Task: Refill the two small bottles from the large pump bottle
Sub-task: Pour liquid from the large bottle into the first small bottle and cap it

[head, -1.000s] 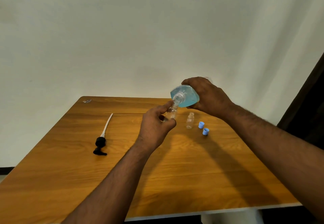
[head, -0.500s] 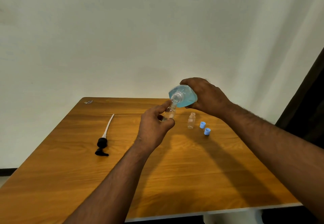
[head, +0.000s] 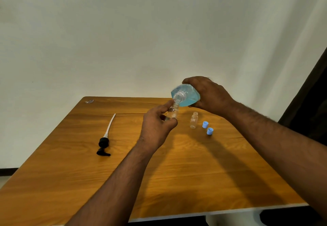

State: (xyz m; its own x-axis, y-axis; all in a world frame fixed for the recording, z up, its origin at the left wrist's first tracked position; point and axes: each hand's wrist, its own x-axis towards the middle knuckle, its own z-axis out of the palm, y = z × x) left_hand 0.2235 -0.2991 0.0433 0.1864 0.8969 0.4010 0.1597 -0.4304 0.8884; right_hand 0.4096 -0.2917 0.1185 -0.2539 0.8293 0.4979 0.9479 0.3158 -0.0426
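Right now we hold the large bottle of blue liquid (head: 187, 95) tipped well over in our right hand (head: 210, 95), its open neck angled down onto the mouth of the small clear bottle (head: 172, 113) that our left hand (head: 157, 125) lifts above the wooden table (head: 177, 181). Raising the small bottle lets us bring the two narrow openings together, which we judge is the way to avoid spilling. We cannot tell whether liquid is flowing yet; the small bottle looks almost empty.

Our right hand wraps the big bottle's body, fingers curled over the top and thumb underneath, a full firm grasp. Our left pinches the small bottle between thumb and curled fingers, low on its body, leaving the neck free.

Just right of the held small bottle, the second small bottle (head: 193, 120) stands upright and uncapped on the table, waiting its turn. Beyond it lie two blue caps (head: 207, 127), close together. Well to the left, the black pump head (head: 104, 143) with its white dip tube lies flat.
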